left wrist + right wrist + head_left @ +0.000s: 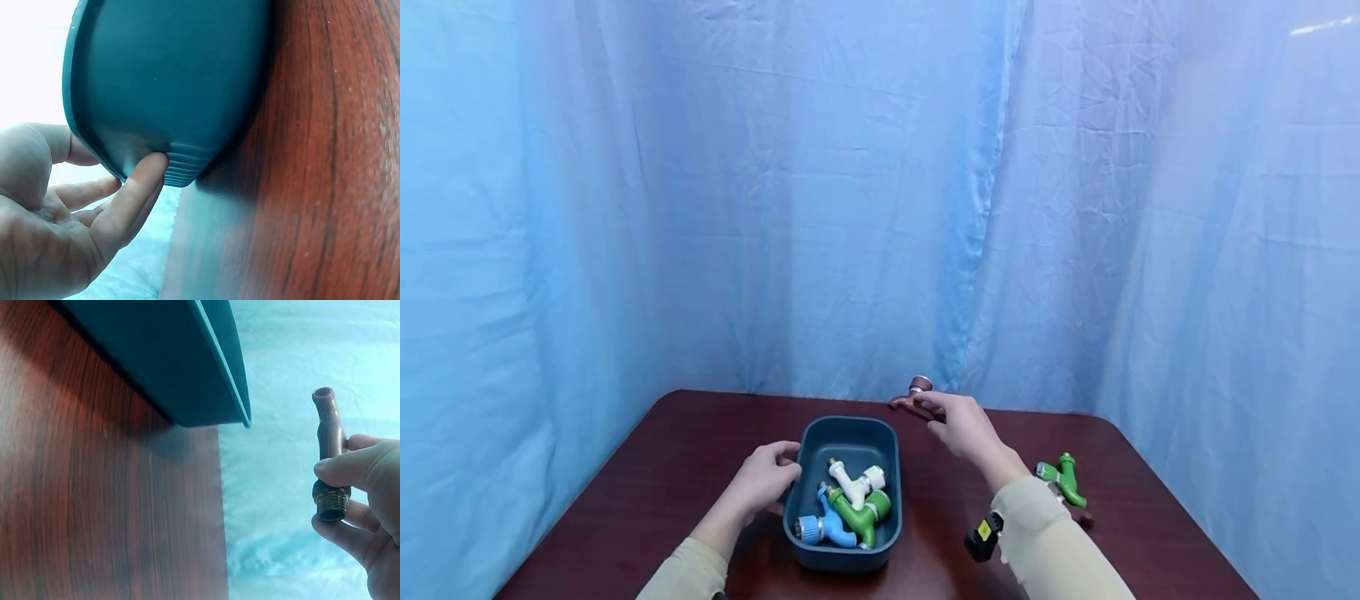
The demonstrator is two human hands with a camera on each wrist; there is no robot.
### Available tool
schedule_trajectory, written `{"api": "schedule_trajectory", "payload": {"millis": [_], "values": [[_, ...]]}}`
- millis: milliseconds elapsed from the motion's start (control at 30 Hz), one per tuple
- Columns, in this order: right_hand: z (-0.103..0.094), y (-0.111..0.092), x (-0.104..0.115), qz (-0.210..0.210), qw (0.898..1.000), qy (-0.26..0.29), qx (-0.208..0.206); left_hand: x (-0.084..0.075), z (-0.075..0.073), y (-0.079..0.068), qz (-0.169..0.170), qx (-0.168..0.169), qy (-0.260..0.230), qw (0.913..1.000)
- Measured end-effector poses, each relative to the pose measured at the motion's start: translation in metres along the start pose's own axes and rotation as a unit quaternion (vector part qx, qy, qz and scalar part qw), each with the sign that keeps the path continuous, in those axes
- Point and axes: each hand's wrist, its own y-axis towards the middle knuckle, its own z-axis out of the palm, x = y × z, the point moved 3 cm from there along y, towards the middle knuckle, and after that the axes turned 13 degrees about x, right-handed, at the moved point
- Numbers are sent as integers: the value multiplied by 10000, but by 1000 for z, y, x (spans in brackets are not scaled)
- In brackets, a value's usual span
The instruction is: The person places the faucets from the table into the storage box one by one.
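Note:
My right hand (962,425) pinches a brown tap (921,385) above the table, beyond the box's far right corner. In the right wrist view, thumb and fingers grip the tap (331,437) around its body, its threaded brass inlet pointing down. My left hand (766,477) holds the left side of a dark teal plastic box (848,429); in the left wrist view its fingertips (153,164) press the outer wall at the ribbed part. Inside the box lie a white tap (856,485), a green tap (859,515) and a blue tap (826,527), overlapping one another.
On the table's right side lies another green tap (1066,482), with a brown piece (1084,517) partly hidden by my sleeve. The dark red wooden table (700,425) ends at light blue curtains (850,208) behind and on both sides.

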Motion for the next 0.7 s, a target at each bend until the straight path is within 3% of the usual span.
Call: {"api": "schedule_trajectory", "payload": {"millis": [700], "values": [[27,15,37,-571,9976,-57,392,-2,0,-1,-5,34,-9,10000]]}}
